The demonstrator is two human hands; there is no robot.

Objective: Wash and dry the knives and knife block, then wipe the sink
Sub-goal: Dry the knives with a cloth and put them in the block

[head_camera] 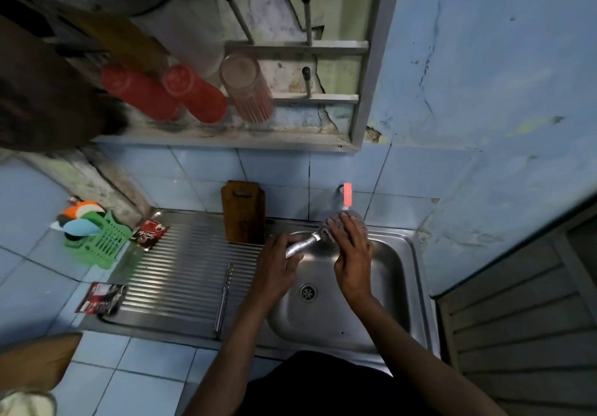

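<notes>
Head view: one knife (pixel 302 244) being scrubbed over the sink (pixel 397 273), under the tap (pixel 347 194).
Left hand (pixel 278 259) grips its handle; right hand (pixel 352 254), fingers flat, presses a scrub pad (pixel 336 226) on the blade. One knife block (pixel 244 210) at drainboard's back edge. Two red cups (pixel 168 92), one clear, on rack. Green basket (pixel 103 243) holds sponges.

Shiny ribbed steel sink (pixel 416 273) is gleaming beneath the hands; a worn wooden block (pixel 244 212) is standing beyond the left hand (pixel 277 264).
</notes>
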